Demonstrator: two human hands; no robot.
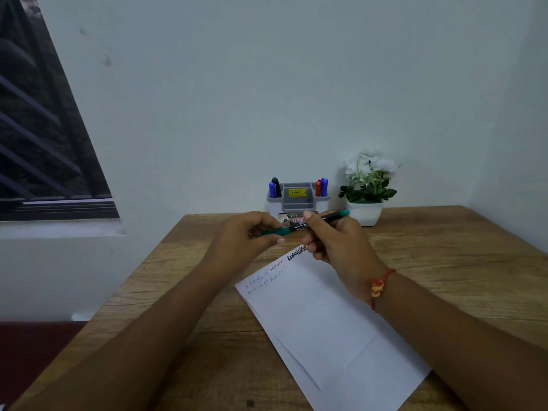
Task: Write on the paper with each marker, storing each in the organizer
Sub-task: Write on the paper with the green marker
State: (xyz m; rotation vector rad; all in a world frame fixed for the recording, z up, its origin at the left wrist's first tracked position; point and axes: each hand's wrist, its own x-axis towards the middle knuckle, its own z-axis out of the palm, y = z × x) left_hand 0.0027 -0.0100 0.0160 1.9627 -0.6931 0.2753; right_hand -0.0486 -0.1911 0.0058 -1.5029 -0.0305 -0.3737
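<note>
The lower front of the organizer (298, 200) is hiding behind the two hands, so only a scrap of its printed label is showing, and the yellow sticker above it is too small to read. The middle of the green marker (337, 215) is disappearing under fingers, and I cannot tell whether its cap is fully on or partly off. The faint coloured lines at the far end of the paper (326, 321) are not making out as words; one bold black scribble is running under the right hand (338, 244). The paper's near end is running off the bottom of the view. Both hands are hovering over the worktop (178, 292), above the paper's far end. The left hand (246, 238) is pinching the marker's green end between thumb and curled fingers, while the right hand is gripping the barrel, thumb on top and fingers curled beneath, the marker lying nearly level. A red thread (381, 284) is circling the right wrist. Four markers are standing in the organizer: a blue one (272, 190) and a dark one (277, 186) on the left, a red one (318, 188) and another blue one (324, 186) on the right. One potted plant (367, 185) is sitting just beside it.
</note>
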